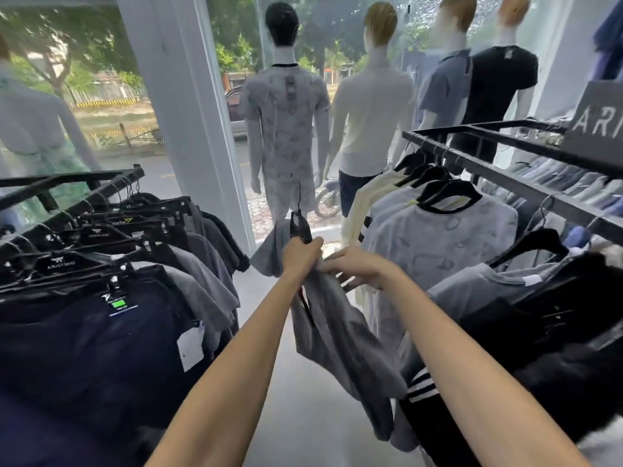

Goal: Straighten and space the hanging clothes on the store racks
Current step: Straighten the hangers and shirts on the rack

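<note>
A grey T-shirt (337,335) on a black hanger (299,227) hangs in the aisle between two racks, off any rail. My left hand (300,256) is closed around the hanger's top and the shirt's neck. My right hand (357,266) rests on the shirt's shoulder just to the right, fingers spread over the cloth. The left rack (84,197) carries dark and grey garments on black hangers. On the right rack (505,170) hang pale printed, cream and black shirts.
Several dressed mannequins (286,129) stand ahead at the shop window, beside a white pillar (188,112). A dark sign (596,126) sits on top of the right rack. Grey floor (303,416) runs between the racks.
</note>
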